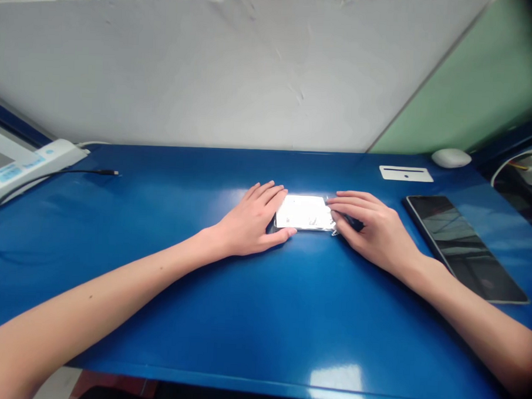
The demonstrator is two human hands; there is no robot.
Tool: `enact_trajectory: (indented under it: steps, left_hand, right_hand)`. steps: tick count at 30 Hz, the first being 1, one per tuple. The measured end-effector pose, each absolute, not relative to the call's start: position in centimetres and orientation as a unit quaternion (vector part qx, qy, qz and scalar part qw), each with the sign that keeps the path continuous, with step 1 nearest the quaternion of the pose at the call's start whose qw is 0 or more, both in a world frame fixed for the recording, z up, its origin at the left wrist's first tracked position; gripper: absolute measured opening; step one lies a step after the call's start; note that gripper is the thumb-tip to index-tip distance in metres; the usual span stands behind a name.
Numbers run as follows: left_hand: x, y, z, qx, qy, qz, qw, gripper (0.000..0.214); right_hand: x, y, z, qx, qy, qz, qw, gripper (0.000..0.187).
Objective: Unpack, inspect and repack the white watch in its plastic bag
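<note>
In the middle of the table lies a flat white rectangular packet [303,213] in shiny clear plastic. Glare washes out its top, so what it contains cannot be made out. At its left end, my left hand [256,219] rests flat with the fingers stretched out and the thumb along the near edge. My right hand [370,227] is at the other end, thumb and fingertips brought together on the plastic edge. The curled fingers partly hide that corner.
The glossy blue table [243,316] meets a grey wall behind. To the right are a dark-screened phone or tablet [466,249], a white slotted plate [406,173] and a white rounded object [451,158]. A black cable [86,171] and white device [33,163] lie left.
</note>
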State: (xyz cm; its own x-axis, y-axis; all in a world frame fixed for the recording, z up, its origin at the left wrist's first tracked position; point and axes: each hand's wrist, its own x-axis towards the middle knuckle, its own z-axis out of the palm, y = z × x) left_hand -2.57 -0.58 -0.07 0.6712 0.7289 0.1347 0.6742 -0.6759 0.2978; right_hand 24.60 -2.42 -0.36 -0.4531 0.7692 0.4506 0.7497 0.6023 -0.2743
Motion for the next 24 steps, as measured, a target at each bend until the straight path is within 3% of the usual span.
enact_trajectory:
  steps: [14, 24]
  left_hand:
    - [-2.49, -0.50, -0.13, 0.910, 0.385, 0.119, 0.101, 0.076]
    - [-2.37, -0.59, -0.23, 0.909, 0.389, 0.120, 0.095, 0.070]
  right_hand:
    - [24.34, -2.73, 0.12, -0.434, -0.874, 0.031, 0.217, 0.034]
    - [24.50, -2.54, -0.35, -0.411, -0.877, 0.023, 0.246, 0.032]
